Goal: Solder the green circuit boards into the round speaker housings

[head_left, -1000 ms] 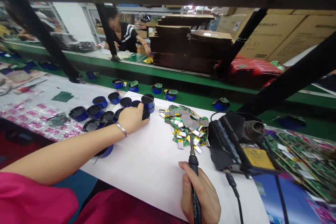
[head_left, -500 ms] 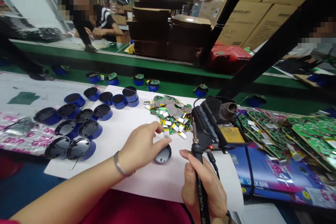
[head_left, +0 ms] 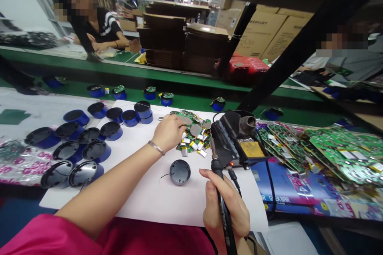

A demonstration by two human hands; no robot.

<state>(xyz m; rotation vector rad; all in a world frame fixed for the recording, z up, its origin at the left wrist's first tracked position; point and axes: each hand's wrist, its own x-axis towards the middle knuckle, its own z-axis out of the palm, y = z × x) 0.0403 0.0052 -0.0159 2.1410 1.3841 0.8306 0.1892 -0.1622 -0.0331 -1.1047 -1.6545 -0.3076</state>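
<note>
My left hand (head_left: 169, 132) is at the left edge of a pile of small green circuit boards with silver, yellow-taped battery cells (head_left: 196, 137). Its fingers are bent together on a round board in that pile; the fingertips are partly hidden. My right hand (head_left: 226, 207) is wrapped round the black handle of a soldering iron (head_left: 216, 164), tip pointing up and away from me. Between my hands, on white paper, a round black cup (head_left: 180, 172) lies open side up, a thin dark wire sticking out to its left.
Several blue cups with black insides (head_left: 96, 151) stand at the left. A soldering station (head_left: 225, 137) with a yellow sponge (head_left: 251, 149) sits right of the pile. Larger green board panels (head_left: 347, 151) lie far right. Beyond, blue cups with boards rest on a green belt (head_left: 185, 103); a person (head_left: 103, 32) sits behind.
My left hand has moved from above the black cup forward to the board pile, uncovering the cup. My right hand still holds the soldering iron. The whole view has shifted slightly.
</note>
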